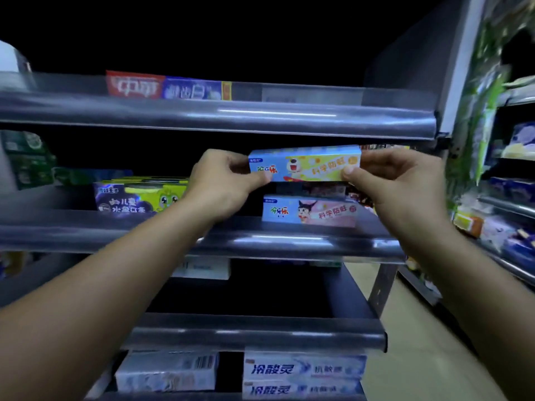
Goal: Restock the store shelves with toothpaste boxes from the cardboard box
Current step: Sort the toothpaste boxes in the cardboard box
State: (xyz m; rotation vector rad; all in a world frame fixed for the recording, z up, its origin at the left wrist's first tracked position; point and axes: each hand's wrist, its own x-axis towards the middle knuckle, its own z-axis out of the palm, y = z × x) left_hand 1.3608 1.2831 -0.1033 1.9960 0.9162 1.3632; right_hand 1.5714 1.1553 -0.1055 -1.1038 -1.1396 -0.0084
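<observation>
Two forearms (115, 285) enter from the bottom edge of the head view, bare, converging on the middle shelf (260, 241). Nearest stock, lowest in view: two white-and-blue boxes (302, 371) stacked flat at right, a white barcoded box (168, 371) at left, with a gap between. Next out, the left grip (220, 183) pinches the left end of a yellow-and-blue toothpaste box (304, 164), thumb on the front face, fingers curled round the end. The right grip (396, 186) pinches the right end the same way. The box is held level, long side across, printed face toward the aisle. Judgement: holding by the ends keeps the label readable and leaves the underside free for setting down. The box is in the air above the middle shelf, directly over a pink-and-blue toothpaste box (311, 212) of the same brand lying flat near the shelf lip. Something reddish shows between the two, too blurred to name; contact cannot be told. Judgement: placement step in hand, stacking like on like. Well to the left on the same shelf sit purple-and-green children's boxes (139, 195). Farther up, the top shelf (202, 114) carries a red-and-blue box (162, 88) behind a clear rail. Cardboard box: not in view. Far right, a neighbouring aisle rack (515, 204), blurred.
</observation>
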